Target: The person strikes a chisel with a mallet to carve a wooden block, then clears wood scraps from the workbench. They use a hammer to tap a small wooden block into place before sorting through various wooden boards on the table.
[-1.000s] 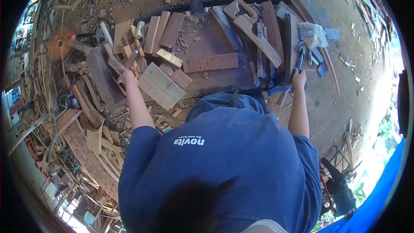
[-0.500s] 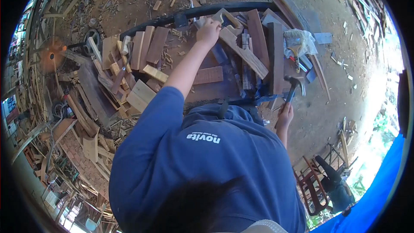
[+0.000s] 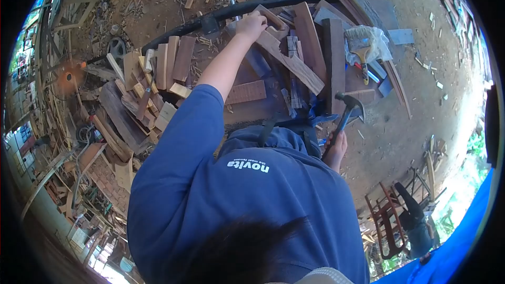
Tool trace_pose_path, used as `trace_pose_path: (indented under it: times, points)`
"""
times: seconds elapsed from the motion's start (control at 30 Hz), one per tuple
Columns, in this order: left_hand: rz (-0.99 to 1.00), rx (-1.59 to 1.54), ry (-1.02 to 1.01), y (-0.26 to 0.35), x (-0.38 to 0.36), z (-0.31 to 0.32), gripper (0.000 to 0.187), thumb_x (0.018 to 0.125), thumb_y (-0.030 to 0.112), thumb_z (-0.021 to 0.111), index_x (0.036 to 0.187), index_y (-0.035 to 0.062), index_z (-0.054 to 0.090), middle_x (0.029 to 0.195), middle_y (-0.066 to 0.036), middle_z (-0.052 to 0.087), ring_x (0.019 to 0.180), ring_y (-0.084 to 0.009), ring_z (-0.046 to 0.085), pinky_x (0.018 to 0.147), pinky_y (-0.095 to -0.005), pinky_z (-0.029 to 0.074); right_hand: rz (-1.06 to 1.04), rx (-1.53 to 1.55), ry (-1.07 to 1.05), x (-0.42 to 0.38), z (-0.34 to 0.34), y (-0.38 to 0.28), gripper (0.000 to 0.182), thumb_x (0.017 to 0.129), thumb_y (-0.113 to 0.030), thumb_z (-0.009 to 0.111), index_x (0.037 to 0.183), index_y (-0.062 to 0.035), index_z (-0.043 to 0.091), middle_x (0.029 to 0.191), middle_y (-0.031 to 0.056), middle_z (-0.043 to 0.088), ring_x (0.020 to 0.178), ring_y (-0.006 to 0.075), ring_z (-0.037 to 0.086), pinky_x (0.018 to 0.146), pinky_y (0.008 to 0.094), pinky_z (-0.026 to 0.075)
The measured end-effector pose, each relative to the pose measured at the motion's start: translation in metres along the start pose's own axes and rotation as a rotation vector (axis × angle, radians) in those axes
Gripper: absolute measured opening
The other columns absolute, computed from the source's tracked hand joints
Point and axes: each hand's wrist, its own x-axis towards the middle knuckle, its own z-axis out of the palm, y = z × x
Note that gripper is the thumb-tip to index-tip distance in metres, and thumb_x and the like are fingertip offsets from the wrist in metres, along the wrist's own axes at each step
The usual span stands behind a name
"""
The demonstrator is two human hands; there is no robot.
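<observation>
My left hand (image 3: 251,25) reaches to the far side of the cluttered workbench. Its fingers are closed at the upper end of a notched wooden board (image 3: 294,66), beside a curved wooden piece (image 3: 274,20); what is between the fingertips is hidden. My right hand (image 3: 337,148), near my right side, is wrapped round the handle of a claw hammer (image 3: 344,118). The hammer's head points away from me, close to the bench's right end. A dark thick plank (image 3: 334,66) lies between the notched board and the hammer.
Wooden blocks (image 3: 183,59) and offcuts crowd the bench's left half. A paintbrush (image 3: 364,66) and a clear plastic bag (image 3: 376,44) lie at its right. A dark curved bar (image 3: 284,0) runs along the far edge. A reddish frame (image 3: 386,226) stands at lower right.
My right hand and the hammer have drawn a little left and closer to my body. My left hand stays by the notched board, its fingers still closed. The view has shifted slightly.
</observation>
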Motion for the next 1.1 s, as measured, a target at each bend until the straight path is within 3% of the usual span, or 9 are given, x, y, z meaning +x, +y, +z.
trace_pose_path:
  times: [0.2, 0.3, 0.37, 0.57, 0.63, 0.73, 0.9, 1.0, 1.1]
  points:
    - [0.017, -0.095, 0.06, -0.012, 0.003, 0.013, 0.017, 0.086, 0.03, 0.063, 0.097, 0.0175, 0.065, 0.105, -0.004, 0.059, 0.099, -0.0255, 0.062, 0.082, -0.0417, 0.051, -0.055, 0.06, -0.127, 0.018, 0.013, -0.023, 0.034, 0.103, -0.036, 0.044, 0.099, -0.0038, 0.053, 0.074, 0.0005, 0.05, 0.059, 0.0074, 0.046, 0.05, 0.0219, 0.036]
    - [-0.021, -0.297, 0.104, -0.013, 0.0, 0.017, 0.018, 0.086, 0.028, 0.063, 0.096, 0.0141, 0.066, 0.104, -0.006, 0.06, 0.097, -0.0257, 0.062, 0.082, -0.0413, 0.05, -0.056, 0.032, -0.142, 0.018, 0.009, -0.027, 0.031, 0.104, -0.033, 0.043, 0.098, -0.0041, 0.053, 0.076, 0.0012, 0.052, 0.06, 0.0064, 0.046, 0.05, 0.0205, 0.036]
    - [0.053, -0.451, 0.237, -0.015, -0.001, 0.024, 0.019, 0.086, 0.027, 0.063, 0.094, 0.0108, 0.067, 0.1, -0.008, 0.062, 0.095, -0.025, 0.061, 0.081, -0.0409, 0.05, -0.047, 0.033, -0.161, 0.015, 0.01, -0.031, 0.031, 0.103, -0.033, 0.043, 0.098, -0.0042, 0.053, 0.076, 0.001, 0.051, 0.059, 0.0069, 0.046, 0.049, 0.0209, 0.036]
    - [0.09, -0.592, 0.231, -0.01, -0.007, 0.021, 0.019, 0.083, 0.023, 0.07, 0.093, 0.0073, 0.067, 0.087, -0.008, 0.063, 0.079, -0.0202, 0.061, 0.076, -0.0324, 0.05, -0.025, 0.028, -0.228, 0.014, 0.011, -0.024, 0.03, 0.103, -0.033, 0.043, 0.097, -0.0051, 0.052, 0.075, 0.0008, 0.049, 0.058, 0.0077, 0.046, 0.049, 0.0218, 0.037]
    - [0.123, -0.686, 0.424, -0.007, -0.014, 0.016, 0.018, 0.084, 0.02, 0.07, 0.093, 0.0053, 0.066, 0.087, -0.007, 0.064, 0.079, -0.0177, 0.062, 0.073, -0.0309, 0.05, -0.02, 0.019, -0.235, 0.011, 0.013, -0.021, 0.03, 0.103, -0.033, 0.043, 0.097, -0.0053, 0.052, 0.075, 0.0008, 0.049, 0.057, 0.0078, 0.046, 0.049, 0.0219, 0.037]
    - [-0.062, -0.867, 0.499, -0.003, -0.045, 0.009, 0.016, 0.086, 0.016, 0.069, 0.096, 0.0035, 0.066, 0.086, -0.004, 0.065, 0.076, -0.0129, 0.063, 0.068, -0.0277, 0.05, -0.001, 0.0, -0.248, 0.008, 0.016, -0.017, 0.029, 0.103, -0.033, 0.043, 0.097, -0.0054, 0.052, 0.075, 0.0004, 0.049, 0.057, 0.0078, 0.046, 0.049, 0.0221, 0.037]
    - [-0.172, -1.287, 0.393, -0.009, -0.138, 0.038, 0.012, 0.09, 0.008, 0.065, 0.101, 0.0035, 0.065, 0.08, 0.0, 0.065, 0.072, -0.007, 0.061, 0.064, -0.0238, 0.049, 0.012, -0.097, -0.242, 0.002, 0.022, -0.007, 0.03, 0.103, -0.034, 0.044, 0.098, -0.0054, 0.053, 0.074, -0.0009, 0.05, 0.057, 0.0071, 0.046, 0.05, 0.0218, 0.037]
    - [-0.32, -1.269, 0.206, -0.009, -0.193, 0.052, 0.011, 0.09, 0.008, 0.065, 0.1, 0.003, 0.066, 0.082, -0.001, 0.066, 0.072, -0.0068, 0.061, 0.065, -0.0237, 0.049, 0.038, -0.206, -0.24, -0.006, 0.026, -0.002, 0.033, 0.102, -0.036, 0.045, 0.096, -0.0055, 0.056, 0.073, -0.0016, 0.051, 0.057, 0.0058, 0.044, 0.05, 0.0207, 0.035]
    - [-0.264, -1.115, 0.12, -0.01, -0.219, 0.078, 0.01, 0.089, 0.011, 0.068, 0.095, 0.0036, 0.069, 0.082, -0.002, 0.067, 0.075, -0.0086, 0.062, 0.068, -0.0256, 0.05, 0.027, -0.256, -0.287, -0.013, 0.026, 0.008, 0.034, 0.103, -0.036, 0.043, 0.096, -0.0056, 0.056, 0.072, -0.0023, 0.05, 0.057, 0.0056, 0.044, 0.05, 0.0204, 0.034]
